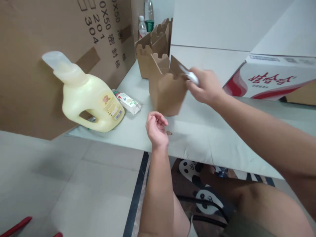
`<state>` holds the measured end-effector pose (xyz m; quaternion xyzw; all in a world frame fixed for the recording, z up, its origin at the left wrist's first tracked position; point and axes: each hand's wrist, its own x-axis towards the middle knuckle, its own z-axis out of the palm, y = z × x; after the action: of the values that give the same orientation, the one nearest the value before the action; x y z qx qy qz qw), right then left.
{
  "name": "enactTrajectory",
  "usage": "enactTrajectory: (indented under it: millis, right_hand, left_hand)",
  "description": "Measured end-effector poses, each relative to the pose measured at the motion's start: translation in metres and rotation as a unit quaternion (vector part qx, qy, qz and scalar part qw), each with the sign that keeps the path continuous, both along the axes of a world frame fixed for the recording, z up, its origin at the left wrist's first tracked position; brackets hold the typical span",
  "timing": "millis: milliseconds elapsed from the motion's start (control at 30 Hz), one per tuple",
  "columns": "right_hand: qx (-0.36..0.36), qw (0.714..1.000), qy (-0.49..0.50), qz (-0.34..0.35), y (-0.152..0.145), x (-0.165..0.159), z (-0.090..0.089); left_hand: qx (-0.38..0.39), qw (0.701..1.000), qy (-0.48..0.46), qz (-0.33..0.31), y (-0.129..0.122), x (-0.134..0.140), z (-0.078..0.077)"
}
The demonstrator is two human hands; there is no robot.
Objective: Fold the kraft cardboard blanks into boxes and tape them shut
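My right hand (203, 84) is closed round a slim white-handled object (192, 78). Its greyish front part reaches over the rim of a brown cardboard box (168, 93) with notched upper edges; blur hides what kind of tool it is. My left hand (157, 129) is just in front of this box, palm turned up. Its fingers are loosely curled with nothing seen in them. Beside it on the table lies a small brownish piece (169, 133), too small to name. More notched cardboard boxes (144, 61) stand in a row behind.
At the left stand a pale yellow jug (92, 98) and a big brown carton (49, 98). A white packet (128, 102) lies near the jug. Plastic bottles (149, 18) are at the back. A red-and-white carton (271, 77) sits right on the cloth-covered table (212, 131).
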<state>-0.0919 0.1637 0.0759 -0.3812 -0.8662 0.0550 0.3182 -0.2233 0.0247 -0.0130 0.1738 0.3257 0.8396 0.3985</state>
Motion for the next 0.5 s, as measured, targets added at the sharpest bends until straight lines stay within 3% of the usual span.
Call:
enactTrajectory:
  millis: [67,133,233,333,500]
  right_hand:
    - [0.055,0.996,0.071,-0.026,-0.036,0.058,-0.004]
    - [0.103,0.984,0.136,-0.046,-0.072,0.109,-0.018]
    - [0.084,0.968,0.216,-0.094,-0.113,0.161,-0.052]
    - [0.059,0.950,0.288,-0.105,-0.132,0.181,-0.083]
    - [0.030,0.935,0.332,-0.120,-0.131,0.194,-0.102]
  left_hand:
    - [0.020,0.997,0.068,0.032,0.000,0.005,-0.001]
    - [0.027,0.989,0.139,0.050,0.001,0.012,-0.003]
    - [0.023,0.973,0.228,-0.004,0.006,0.029,-0.002]
    - [0.022,0.955,0.278,-0.096,0.011,0.051,0.003]
    - [0.023,0.951,0.293,-0.100,0.020,0.076,0.015]
